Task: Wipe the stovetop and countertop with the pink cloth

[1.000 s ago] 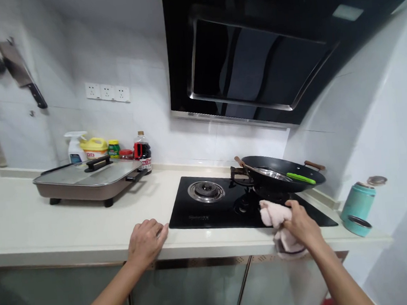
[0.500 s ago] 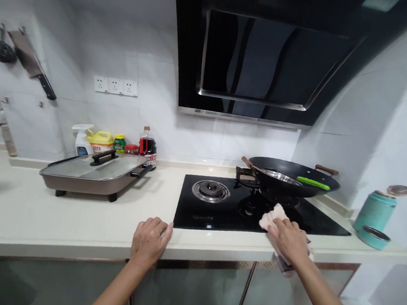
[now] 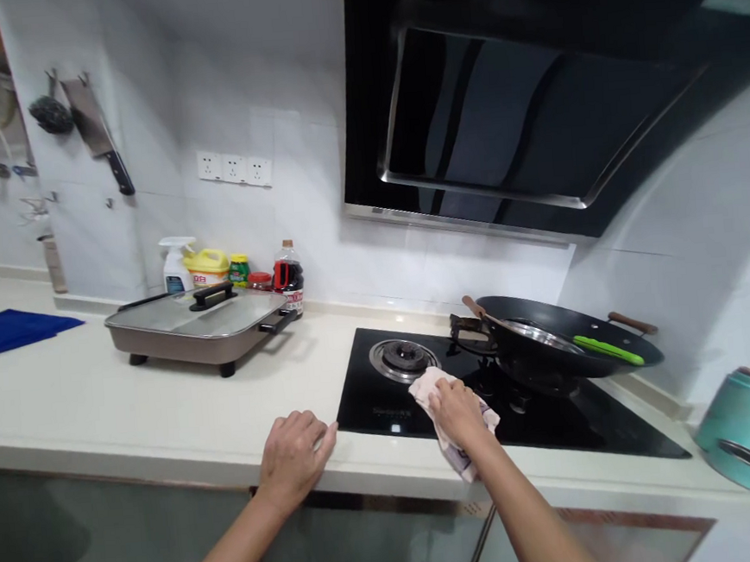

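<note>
Right hand point(image 3: 456, 409): grasping cloth point(image 3: 426, 387) across stove point(image 3: 368, 400) front edge. Left hand point(image 3: 296, 460): released, on worktop point(image 3: 198, 425) front edge beside stove's front-left corner.

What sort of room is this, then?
It looks like a kitchen, probably in a home: there's a stove with a wide black pan on it and a range hood above.

On the yellow jug point(image 3: 210, 261), at the far left of the bench point(image 3: 86, 399), the characters 立白 point(image 3: 200, 278) can be read. The lettering point(image 3: 391, 413) printed on the black hob point(image 3: 359, 396), at its near left, and on the dark bottle point(image 3: 292, 277) cannot be deciphered.
</note>
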A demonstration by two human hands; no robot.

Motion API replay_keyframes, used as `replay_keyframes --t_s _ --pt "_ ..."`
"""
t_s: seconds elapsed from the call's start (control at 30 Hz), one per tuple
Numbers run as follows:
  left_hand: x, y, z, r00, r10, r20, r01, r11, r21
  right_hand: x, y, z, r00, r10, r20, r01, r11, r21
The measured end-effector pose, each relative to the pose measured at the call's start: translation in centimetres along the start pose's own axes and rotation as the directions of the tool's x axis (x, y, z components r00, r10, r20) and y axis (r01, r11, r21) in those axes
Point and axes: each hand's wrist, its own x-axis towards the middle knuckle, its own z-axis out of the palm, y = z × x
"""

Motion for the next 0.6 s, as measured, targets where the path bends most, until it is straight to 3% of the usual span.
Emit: replay_keyframes --t_s 0.2,0.43,0.6 --pt "-0.1 0.2 -0.2 1.000 0.000 -0.012 0.000 1.000 -0.030 5.0 0.1 1.7 0.996 0.090 0.023 -0.090 0.996 -0.019" --pt "-0.4 0.3 -0.1 1.000 -0.020 0.007 0.020 0.999 -0.045 10.7 2.6 3.4 0.980 0.194 0.048 -0.194 0.981 -0.002" --pt "-0.4 0.4 -0.1 0.999 -0.036 0.038 0.037 0.999 -0.033 12.4 3.3 4.3 0.975 0.212 0.066 -0.213 0.977 0.010"
